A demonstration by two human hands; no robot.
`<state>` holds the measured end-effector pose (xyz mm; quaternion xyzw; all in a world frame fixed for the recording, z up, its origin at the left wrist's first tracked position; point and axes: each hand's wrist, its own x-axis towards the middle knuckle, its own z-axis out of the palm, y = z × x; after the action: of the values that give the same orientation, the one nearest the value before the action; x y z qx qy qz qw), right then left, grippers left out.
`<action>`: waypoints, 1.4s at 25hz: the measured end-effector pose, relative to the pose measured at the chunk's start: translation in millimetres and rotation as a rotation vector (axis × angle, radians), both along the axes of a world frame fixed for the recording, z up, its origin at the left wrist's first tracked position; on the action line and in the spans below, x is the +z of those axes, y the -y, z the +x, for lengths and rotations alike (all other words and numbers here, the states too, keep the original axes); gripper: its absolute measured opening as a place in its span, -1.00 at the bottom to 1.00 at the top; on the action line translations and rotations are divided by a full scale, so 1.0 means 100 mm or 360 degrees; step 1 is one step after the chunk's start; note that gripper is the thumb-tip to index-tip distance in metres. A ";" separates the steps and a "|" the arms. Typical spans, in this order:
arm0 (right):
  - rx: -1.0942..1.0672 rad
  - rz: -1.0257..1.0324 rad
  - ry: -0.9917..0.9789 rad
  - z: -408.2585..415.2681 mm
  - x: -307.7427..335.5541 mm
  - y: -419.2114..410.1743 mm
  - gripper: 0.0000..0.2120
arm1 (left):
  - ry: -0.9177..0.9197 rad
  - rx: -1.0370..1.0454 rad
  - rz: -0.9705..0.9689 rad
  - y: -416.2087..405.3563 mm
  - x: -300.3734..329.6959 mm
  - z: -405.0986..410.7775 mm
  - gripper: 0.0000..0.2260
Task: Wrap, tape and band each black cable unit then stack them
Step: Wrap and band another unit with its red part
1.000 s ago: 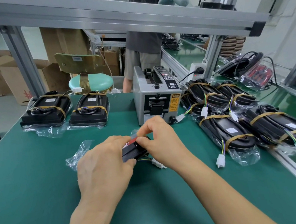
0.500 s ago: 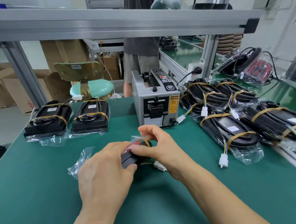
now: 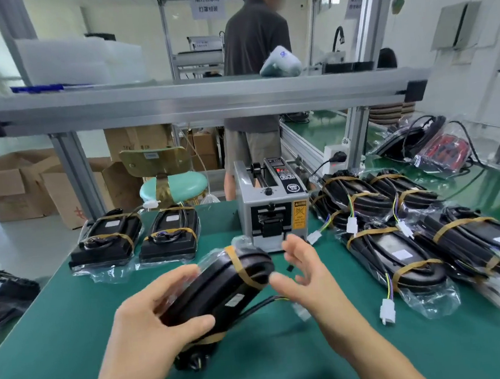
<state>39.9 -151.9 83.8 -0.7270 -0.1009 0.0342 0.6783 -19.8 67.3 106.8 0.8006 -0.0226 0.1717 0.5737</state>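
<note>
We're now lifting the banded cable unit (image 3: 222, 288) off the desk (image 3: 57, 333); left hand (image 3: 152, 332) gripping it, right hand (image 3: 307, 273) letting go, fingers spread — one-handed, it's risking a slip.

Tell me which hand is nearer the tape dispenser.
Right. The right hand hovers open just in front of the tape dispenser; the left hand grips the black cable unit farther back, toward the person.

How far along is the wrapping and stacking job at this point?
Done: two banded units rest far left. In hand: the left hand holds a bagged black unit with two bands on; the right hand is open beside it. Left: stacking it; the right-side pile looks banded too.
</note>
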 end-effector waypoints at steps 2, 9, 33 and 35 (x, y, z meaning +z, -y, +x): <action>0.0140 -0.0075 0.0052 -0.17 0.04 0.12 -0.01 | 0.0105 -0.0212 -0.0338 -0.04 -0.06 -0.04 -0.28; 0.0468 -0.0864 0.0324 -0.52 0.45 0.67 -0.01 | 0.0233 -0.0486 -0.0870 0.11 -0.33 -0.14 -0.33; 0.0420 0.0383 0.0103 -0.32 0.32 -0.06 -0.54 | -0.0595 -0.0259 -0.1166 -0.07 -0.51 -0.46 -0.56; 0.0474 0.0119 0.0171 -0.22 0.36 -0.27 -0.66 | -0.0704 -0.0105 -0.1303 -0.18 -0.47 -0.46 -0.61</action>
<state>18.4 -125.3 119.4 -0.6790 -0.2450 0.0917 0.6859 -65.9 84.8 60.3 0.5244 0.1444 -0.0269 0.8387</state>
